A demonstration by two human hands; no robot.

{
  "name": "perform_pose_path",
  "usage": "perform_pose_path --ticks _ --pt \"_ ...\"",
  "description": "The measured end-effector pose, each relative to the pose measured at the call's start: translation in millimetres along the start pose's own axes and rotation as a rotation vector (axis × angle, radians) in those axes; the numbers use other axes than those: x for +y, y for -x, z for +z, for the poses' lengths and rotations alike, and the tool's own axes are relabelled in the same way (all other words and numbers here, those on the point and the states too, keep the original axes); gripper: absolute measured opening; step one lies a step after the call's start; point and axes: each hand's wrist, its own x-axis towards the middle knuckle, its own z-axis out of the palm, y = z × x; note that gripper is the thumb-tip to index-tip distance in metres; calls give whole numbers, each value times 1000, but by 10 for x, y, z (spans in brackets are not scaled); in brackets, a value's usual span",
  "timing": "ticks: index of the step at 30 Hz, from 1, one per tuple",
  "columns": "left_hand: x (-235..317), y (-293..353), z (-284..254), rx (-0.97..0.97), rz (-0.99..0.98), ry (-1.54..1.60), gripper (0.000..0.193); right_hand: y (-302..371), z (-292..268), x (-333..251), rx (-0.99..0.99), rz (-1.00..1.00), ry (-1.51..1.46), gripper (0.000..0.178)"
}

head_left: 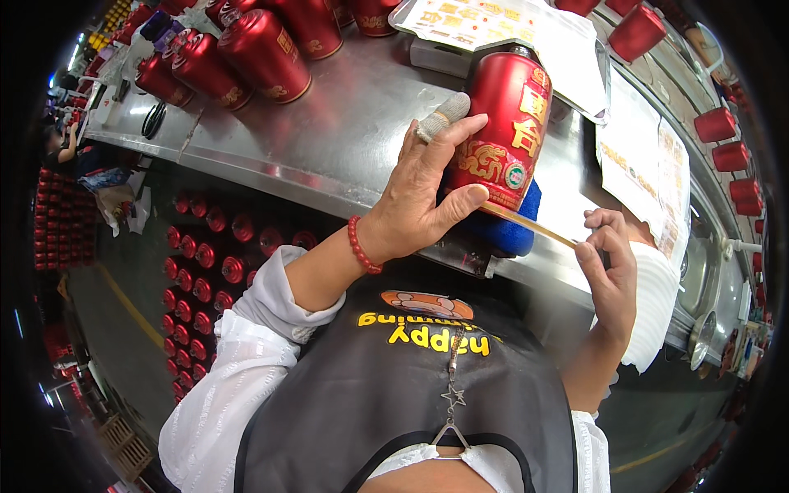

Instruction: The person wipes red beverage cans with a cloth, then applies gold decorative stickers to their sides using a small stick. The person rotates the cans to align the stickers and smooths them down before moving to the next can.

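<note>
One bottle [505, 111] touches the left hand [421, 195], near the right hand [612, 267].

Head view, left fisheye of worn pair. Lens above person's side of bench [353, 107], facing down and forward across it. Near range: left hand [423, 185], right hand [610, 267] at bench's near edge, apron [353, 403] before it. Floor [131, 267] below bench, farther off.

My two hands [423, 181] [615, 267]; one near bottle [503, 115], dozens beyond
I count one bracelet [355, 240], one strip [538, 228], one apron [353, 403].
</note>
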Motion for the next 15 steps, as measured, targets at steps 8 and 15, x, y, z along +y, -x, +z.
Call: perform_pose_path --ticks 8,15 --pt "28 73 14 118 42 0 53 -62 102 204 -1 6 58 28" --pt "42 299 -21 172 552 -636 29 -92 111 233 -3 -4 37 30"
